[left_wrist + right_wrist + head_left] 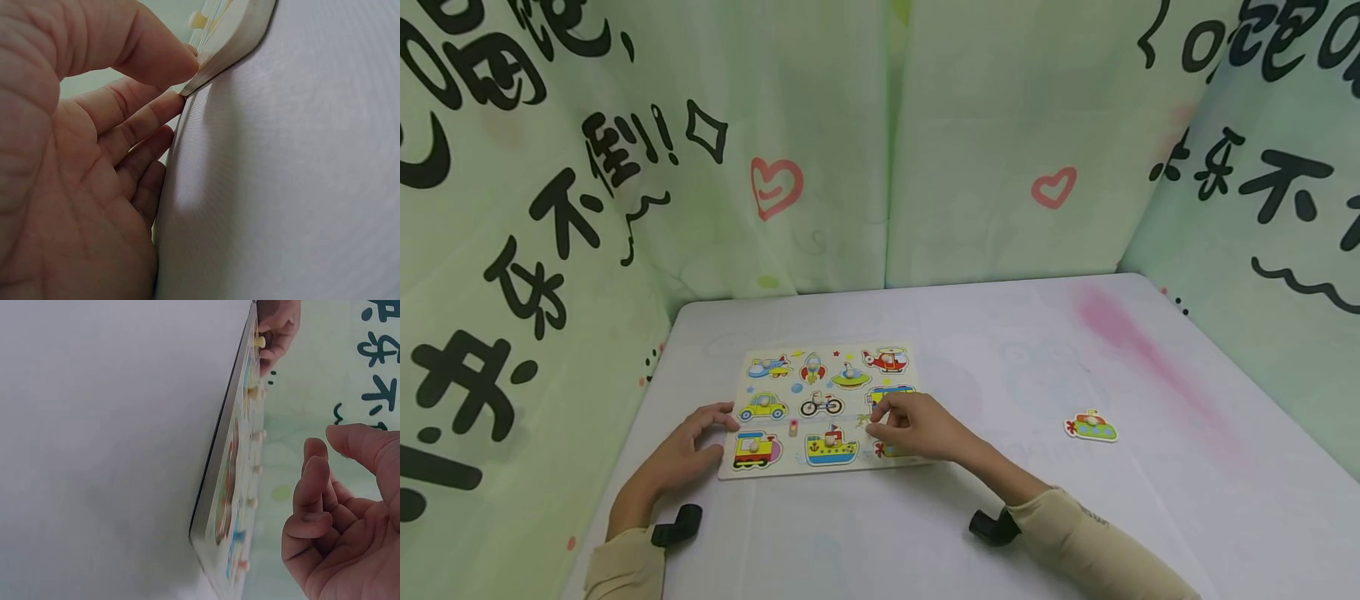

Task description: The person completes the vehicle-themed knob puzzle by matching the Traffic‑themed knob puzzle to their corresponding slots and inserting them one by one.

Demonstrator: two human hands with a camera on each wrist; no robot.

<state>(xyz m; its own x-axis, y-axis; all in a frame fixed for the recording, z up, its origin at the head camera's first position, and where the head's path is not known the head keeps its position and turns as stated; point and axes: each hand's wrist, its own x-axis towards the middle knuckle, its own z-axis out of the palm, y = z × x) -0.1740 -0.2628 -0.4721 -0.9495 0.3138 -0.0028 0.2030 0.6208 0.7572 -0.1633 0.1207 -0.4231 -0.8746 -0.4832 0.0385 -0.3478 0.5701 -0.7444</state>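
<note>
A wooden knob puzzle board (793, 383) lies on the table with vehicle pictures, among them a yellow car (763, 406), a bicycle (822, 404), a train (756, 450) and a boat (832, 447). At its left edge, my left hand (681, 447) touches the side with thumb and fingertips. My right hand (917, 425) hovers over the board's right part, partly covering the bus (887, 392) and the lower-right submarine picture. In the right wrist view a gap separates thumb and fingers of the right hand (340, 519), with nothing between them. Knobs stand up from the board (215, 462).
Off to the right, a loose green submarine piece (1092, 427) lies on the white table (1000, 350). A pink smear (1142, 350) marks the tabletop farther back. Light green curtains (820, 242) with black lettering and hearts enclose the table's back and sides.
</note>
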